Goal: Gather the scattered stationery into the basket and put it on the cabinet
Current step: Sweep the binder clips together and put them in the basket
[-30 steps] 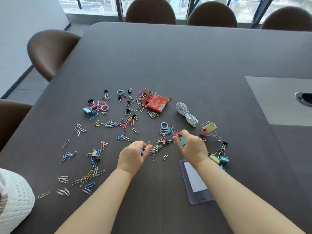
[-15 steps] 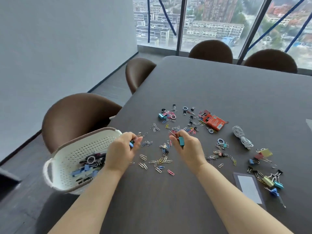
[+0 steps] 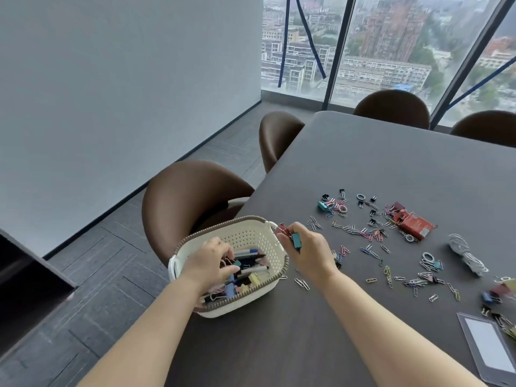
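While the left hand (image 3: 208, 263) sits inside the basket (image 3: 245, 236), grip unclear, the right hand (image 3: 305, 251) pinches a teal binder clip (image 3: 296, 241) beside its rim. Basket sits at the table (image 3: 363, 169) edge.

Cream perforated basket (image 3: 252, 236), brown-rimmed

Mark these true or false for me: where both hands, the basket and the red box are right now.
1. The left hand is inside the basket. True.
2. The right hand is empty. False: it grips a teal binder clip.
3. The red box is in the basket. False: it lies on the table.
4. Paper clips lie scattered on the table. True.
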The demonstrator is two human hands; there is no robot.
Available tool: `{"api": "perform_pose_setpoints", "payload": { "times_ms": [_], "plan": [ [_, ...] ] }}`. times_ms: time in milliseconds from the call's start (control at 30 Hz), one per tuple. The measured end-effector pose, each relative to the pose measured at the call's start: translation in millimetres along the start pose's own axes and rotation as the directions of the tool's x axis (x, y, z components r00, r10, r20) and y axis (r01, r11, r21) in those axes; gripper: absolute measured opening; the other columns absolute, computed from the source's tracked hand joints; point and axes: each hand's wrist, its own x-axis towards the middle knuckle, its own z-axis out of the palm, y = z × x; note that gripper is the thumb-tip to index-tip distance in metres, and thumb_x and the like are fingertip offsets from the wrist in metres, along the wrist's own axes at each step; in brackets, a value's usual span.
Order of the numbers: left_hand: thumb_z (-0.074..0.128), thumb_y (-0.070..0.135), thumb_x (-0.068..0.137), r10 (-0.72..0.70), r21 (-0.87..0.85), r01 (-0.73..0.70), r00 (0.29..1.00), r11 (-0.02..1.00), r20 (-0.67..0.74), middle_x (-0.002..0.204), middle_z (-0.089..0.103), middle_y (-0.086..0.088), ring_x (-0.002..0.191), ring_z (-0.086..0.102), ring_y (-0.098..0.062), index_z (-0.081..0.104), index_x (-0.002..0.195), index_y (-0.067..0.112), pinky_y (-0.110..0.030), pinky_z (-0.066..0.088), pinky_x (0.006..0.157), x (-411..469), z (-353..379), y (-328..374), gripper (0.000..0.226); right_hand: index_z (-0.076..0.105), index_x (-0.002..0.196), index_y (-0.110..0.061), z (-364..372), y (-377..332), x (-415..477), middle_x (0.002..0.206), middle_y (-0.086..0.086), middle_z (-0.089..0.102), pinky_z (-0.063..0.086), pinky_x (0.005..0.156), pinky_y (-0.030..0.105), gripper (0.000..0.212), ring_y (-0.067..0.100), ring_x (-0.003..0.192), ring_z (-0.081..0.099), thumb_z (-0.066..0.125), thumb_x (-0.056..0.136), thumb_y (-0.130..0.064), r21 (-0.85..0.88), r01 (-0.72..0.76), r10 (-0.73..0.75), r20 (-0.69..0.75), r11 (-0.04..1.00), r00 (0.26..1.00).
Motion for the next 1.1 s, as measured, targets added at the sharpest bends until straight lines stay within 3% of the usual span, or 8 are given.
{"api": "perform_pose_setpoints", "payload": {
  "times_ms": [100,233,400,500,633,767,933,1100],
  "plan": [
    [0.062,0.035,0.085,0.045,0.007,-0.045,0.988,0.999,-0.148,0.081,0.059,0.009,0.070,0.052,-0.008,0.065,0.084,0.021,-0.015,0.033,0.055,-7.7,-7.1,-8.2,0.015,0.057,0.093,-0.012,18.4,-9.0,7.8,0.082,0.006,0.068,0.047,0.059,0.031,0.030,0.026,0.064,0.055,0.053,0.089,-0.042,-0.049,0.033,-0.029,0.069,0.998,0.997],
    [0.059,0.033,0.087,0.120,0.047,-0.112,0.958,0.993,-0.262,0.078,0.065,0.011,0.066,0.058,-0.009,0.068,0.083,0.021,-0.017,0.039,0.052,-20.3,-9.2,-21.8,0.015,0.056,0.095,-0.014,48.4,-22.0,18.4,0.094,0.003,0.065,0.050,0.065,0.031,0.029,0.027,0.076,0.061,0.048,0.092,-0.041,-0.131,0.093,-0.065,0.203,0.987,0.977],
    [0.069,0.019,0.080,0.164,0.085,-0.144,0.930,0.986,-0.328,0.073,0.065,0.009,0.056,0.059,-0.011,0.067,0.075,0.020,-0.020,0.042,0.045,-28.2,-10.4,-35.7,0.005,0.052,0.120,-0.027,68.2,-20.4,27.4,0.129,-0.005,0.051,0.035,0.104,0.035,0.038,0.020,0.119,0.041,0.058,0.084,-0.040,-0.178,0.110,-0.015,0.466,0.978,0.884],
    [0.065,0.022,0.082,0.147,0.089,-0.125,0.935,0.988,-0.322,0.075,0.065,0.008,0.058,0.060,-0.013,0.067,0.078,0.020,-0.020,0.043,0.045,-27.8,-9.5,-37.0,0.005,0.059,0.105,-0.021,66.6,-20.9,25.4,0.118,-0.004,0.057,0.040,0.096,0.034,0.026,0.018,0.106,0.050,0.047,0.092,-0.041,-0.201,0.126,-0.027,0.433,0.972,0.901],
    [0.063,0.025,0.083,0.161,0.092,-0.139,0.937,0.986,-0.311,0.074,0.064,0.009,0.060,0.059,-0.013,0.067,0.078,0.020,-0.017,0.037,0.047,-25.3,-4.5,-28.8,0.008,0.046,0.076,-0.017,62.3,-21.8,24.4,0.074,0.001,0.058,0.039,0.055,0.030,0.035,0.021,0.063,0.051,0.028,0.099,-0.036,-0.241,0.091,-0.017,0.291,0.966,0.956],
    [0.055,0.029,0.082,0.163,0.097,-0.138,0.929,0.986,-0.333,0.072,0.065,0.008,0.055,0.058,-0.013,0.066,0.077,0.020,-0.024,0.045,0.047,-20.8,-1.2,-22.0,0.016,0.047,0.084,-0.017,63.7,-20.4,29.9,0.087,0.002,0.059,0.038,0.067,0.031,0.031,0.020,0.086,0.051,0.027,0.092,-0.039,-0.235,0.051,0.012,0.260,0.971,0.966],
    [0.056,0.027,0.082,0.140,0.111,-0.108,0.929,0.988,-0.343,0.073,0.066,0.008,0.053,0.056,-0.011,0.066,0.077,0.020,-0.026,0.047,0.045,-21.8,2.0,-22.0,0.014,0.046,0.098,-0.018,61.5,-12.3,31.3,0.110,0.001,0.051,0.030,0.104,0.035,0.030,0.019,0.110,0.038,0.030,0.086,-0.040,-0.177,0.108,-0.036,0.370,0.978,0.929],
    [0.069,0.018,0.078,0.128,0.126,-0.086,0.917,0.988,-0.377,0.069,0.066,0.008,0.049,0.051,-0.006,0.067,0.073,0.019,-0.008,0.026,0.042,-22.8,9.3,-12.3,0.005,0.048,0.113,-0.016,55.8,-3.7,23.0,0.117,0.000,0.055,0.048,0.083,0.032,0.022,0.018,0.105,0.051,0.042,0.094,-0.024,-0.086,0.143,-0.109,0.314,0.986,0.943]
  ]
}}
